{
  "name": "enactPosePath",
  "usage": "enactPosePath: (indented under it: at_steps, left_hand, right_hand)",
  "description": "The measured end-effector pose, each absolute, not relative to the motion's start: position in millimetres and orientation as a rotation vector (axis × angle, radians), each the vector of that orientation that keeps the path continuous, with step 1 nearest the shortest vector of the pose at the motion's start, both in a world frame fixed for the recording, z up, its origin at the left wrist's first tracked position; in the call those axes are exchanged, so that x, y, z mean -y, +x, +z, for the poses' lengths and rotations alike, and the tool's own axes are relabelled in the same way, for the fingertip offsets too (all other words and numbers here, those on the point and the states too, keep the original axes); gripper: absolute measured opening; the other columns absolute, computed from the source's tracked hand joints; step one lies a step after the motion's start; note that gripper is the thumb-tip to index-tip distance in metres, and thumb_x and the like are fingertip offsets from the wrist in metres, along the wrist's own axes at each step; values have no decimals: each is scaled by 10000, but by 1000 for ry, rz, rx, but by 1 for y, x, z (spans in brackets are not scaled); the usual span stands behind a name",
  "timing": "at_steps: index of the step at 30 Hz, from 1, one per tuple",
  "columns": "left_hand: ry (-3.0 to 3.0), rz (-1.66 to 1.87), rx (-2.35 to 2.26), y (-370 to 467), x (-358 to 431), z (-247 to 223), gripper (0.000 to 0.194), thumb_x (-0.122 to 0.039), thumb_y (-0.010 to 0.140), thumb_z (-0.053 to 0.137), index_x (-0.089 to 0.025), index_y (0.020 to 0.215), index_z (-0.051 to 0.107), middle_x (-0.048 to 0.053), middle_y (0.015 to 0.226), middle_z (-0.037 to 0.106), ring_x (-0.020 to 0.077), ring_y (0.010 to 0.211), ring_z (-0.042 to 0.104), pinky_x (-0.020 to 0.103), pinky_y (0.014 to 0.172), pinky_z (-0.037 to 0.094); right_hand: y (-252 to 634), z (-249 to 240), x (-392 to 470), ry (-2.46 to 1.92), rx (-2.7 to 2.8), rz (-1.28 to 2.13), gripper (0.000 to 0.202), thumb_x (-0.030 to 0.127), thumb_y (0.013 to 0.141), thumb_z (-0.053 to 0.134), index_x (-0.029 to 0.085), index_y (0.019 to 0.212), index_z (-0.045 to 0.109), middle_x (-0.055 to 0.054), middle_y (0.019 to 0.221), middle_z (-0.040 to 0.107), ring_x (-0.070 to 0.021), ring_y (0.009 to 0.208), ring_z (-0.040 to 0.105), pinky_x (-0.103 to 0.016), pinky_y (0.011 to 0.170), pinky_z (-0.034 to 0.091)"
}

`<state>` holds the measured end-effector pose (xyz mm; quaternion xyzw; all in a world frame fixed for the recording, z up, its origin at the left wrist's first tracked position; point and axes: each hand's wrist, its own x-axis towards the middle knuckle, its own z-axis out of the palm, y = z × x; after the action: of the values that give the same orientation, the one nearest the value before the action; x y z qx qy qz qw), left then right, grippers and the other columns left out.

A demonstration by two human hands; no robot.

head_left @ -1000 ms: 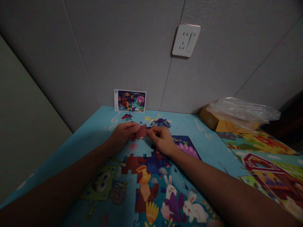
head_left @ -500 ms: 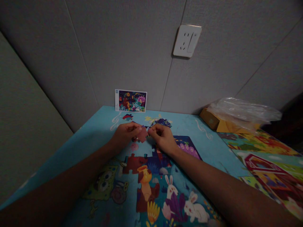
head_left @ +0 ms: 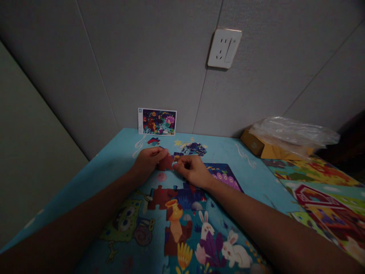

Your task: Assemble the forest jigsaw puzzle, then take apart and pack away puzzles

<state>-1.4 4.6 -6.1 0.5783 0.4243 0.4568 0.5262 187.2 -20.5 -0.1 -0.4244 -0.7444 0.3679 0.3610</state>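
A reddish-brown puzzle piece point(head_left: 165, 163) is pinched between the thumb and fingers of my left hand point(head_left: 148, 161), above the blue table. My right hand point(head_left: 192, 169) is closed at its right side, with a small pale blue bit at its fingertips; whether that belongs to the same piece I cannot tell. Below both hands lies a partly joined puzzle point(head_left: 207, 236) showing white rabbits, a bear with a honey pot and flowers. Its upper part runs beneath my right wrist. Behind my hands are a pile of loose pieces point(head_left: 196, 148) and a red and blue piece point(head_left: 154, 141).
A reference picture card point(head_left: 159, 121) leans on the wall. On the right are a cardboard box point(head_left: 279, 151) with clear plastic wrap point(head_left: 296, 131) and another colourful puzzle point(head_left: 327, 205). A socket point(head_left: 224, 48) is on the wall.
Both hands have shifted slightly left and down. The brown piece has moved left and tilted with my left hand. My right fingertips have moved down along its right side.
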Motion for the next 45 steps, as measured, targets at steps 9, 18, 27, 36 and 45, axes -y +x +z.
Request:
enactPosePath:
  at_steps: [9,18,27,36,45]
  left_hand:
    - [1260,1068,-991,1,-1,2,356,-473,726,718,-125,716,642,-14,596,595,82,501,484,215,491,356]
    - [1212,1083,-998,4,2,6,343,-449,674,734,-119,672,642,-19,551,572,75,474,468,211,473,345]
    - [1059,1097,-1000,7,4,15,449,-559,656,733,-117,666,656,27,609,654,117,523,574,225,509,428]
    - [1051,1073,-942,4,3,14,432,-539,668,710,-108,691,680,51,640,671,135,558,604,238,530,455]
    - [1252,1195,-931,1,1,4,389,-281,624,817,-149,919,600,-15,639,659,92,465,536,224,482,404]
  right_hand:
    - [188,1,21,-1097,1948,940,281,316,816,560,187,586,464,61,516,391,-75,480,337,-226,471,254]
    - [188,-2,19,-1060,1955,941,284,311,834,533,178,590,476,61,525,377,-71,488,341,-214,472,256]
    - [189,-5,17,-1091,1950,908,277,308,847,509,175,604,494,58,523,396,-74,484,357,-214,476,240]
    - [189,-5,17,-1088,1945,896,294,331,845,504,176,596,484,60,516,389,-73,480,355,-216,478,245]
    - [187,1,20,-1068,2002,923,299,349,827,533,165,591,523,55,518,401,-71,478,346,-220,470,251]
